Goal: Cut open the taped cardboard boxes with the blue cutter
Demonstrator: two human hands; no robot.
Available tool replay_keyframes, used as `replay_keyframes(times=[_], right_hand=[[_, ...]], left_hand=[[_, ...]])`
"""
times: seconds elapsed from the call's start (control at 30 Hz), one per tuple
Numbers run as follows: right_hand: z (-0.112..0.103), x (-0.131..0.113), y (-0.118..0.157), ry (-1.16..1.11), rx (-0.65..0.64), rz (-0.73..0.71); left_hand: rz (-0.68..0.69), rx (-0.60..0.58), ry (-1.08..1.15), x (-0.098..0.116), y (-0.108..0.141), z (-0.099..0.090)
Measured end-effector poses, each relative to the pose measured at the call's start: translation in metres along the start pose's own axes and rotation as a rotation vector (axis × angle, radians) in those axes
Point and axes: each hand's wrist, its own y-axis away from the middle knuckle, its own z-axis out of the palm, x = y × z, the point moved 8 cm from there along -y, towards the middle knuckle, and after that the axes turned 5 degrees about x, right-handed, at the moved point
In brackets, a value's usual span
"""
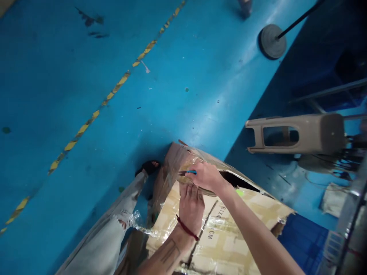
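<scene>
A worn cardboard box covered in clear tape fills the lower middle. My left hand, with a red cord at the wrist, lies flat on the box top. My right hand is closed on a small blue-handled cutter whose tip points left at the taped box edge. One flap near the right hand gapes, showing a dark opening.
My leg in pale torn jeans and a dark shoe stand left of the box on the blue floor, crossed by a yellow-black striped line. A beige plastic part sits on a frame at right. A round stand base is far back.
</scene>
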Motion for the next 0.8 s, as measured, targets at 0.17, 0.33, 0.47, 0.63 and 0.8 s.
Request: replay_keyframes(times=[0.17,0.33,0.47,0.63,0.8], right_hand=[[-0.003,-0.041,-0.045,0.253,-0.181,-0.111],[-0.002,-0.049,-0.061,0.394,-0.334,-0.135],[-0.013,-0.025,-0.063,0.415,-0.303,-0.091],[0.013,-0.011,-0.050,0.291,-0.243,-0.050],[-0.020,-0.105,-0.063,0.083,0.017,-0.091]], left_hand=[[-0.006,-0.045,0.039,0.001,-0.012,0.000],[-0.037,-0.097,0.082,0.001,-0.017,-0.003],[-0.050,-0.103,0.101,0.001,-0.016,-0.003],[-0.034,-0.079,0.097,0.002,-0.014,-0.005],[0.013,-0.062,0.101,0.003,-0.009,-0.010]])
